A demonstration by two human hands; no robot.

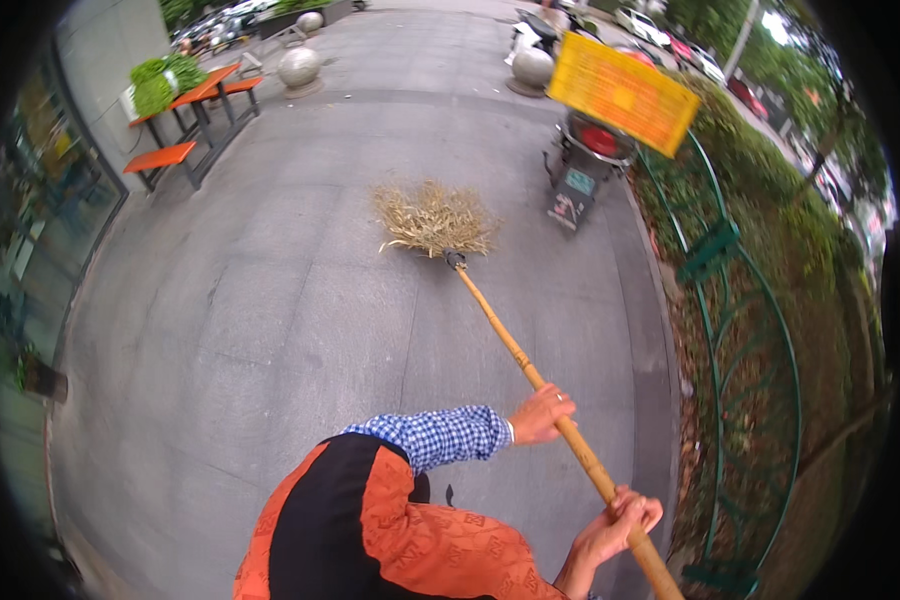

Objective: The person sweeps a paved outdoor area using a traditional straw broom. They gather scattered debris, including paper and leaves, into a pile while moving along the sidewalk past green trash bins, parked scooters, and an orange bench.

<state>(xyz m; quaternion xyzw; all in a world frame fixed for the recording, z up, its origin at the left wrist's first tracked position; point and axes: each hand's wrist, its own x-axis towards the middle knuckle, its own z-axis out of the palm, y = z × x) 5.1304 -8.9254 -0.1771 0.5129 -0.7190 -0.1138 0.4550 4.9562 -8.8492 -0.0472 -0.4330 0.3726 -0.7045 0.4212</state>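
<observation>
A long-handled broom slants across the view, its bamboo handle [515, 350] running from lower right up to a wide head of dry twigs [435, 217] on the grey pavement. Black binding [454, 260] joins head and handle. My left hand [542, 414], with a blue checked sleeve [440, 436] behind it, is wrapped round the middle of the handle. Lower down, my right hand [620, 522] grips the handle closer to its end. Fine litter around the bristles cannot be made out.
A scooter [585, 165] carrying a yellow crate [625, 92] stands ahead at right. Along the right runs a green metal fence [715, 300] beside a planted strip. Orange benches [160, 157], a table with leafy greens [165, 85] and stone balls [299, 67] are at far left.
</observation>
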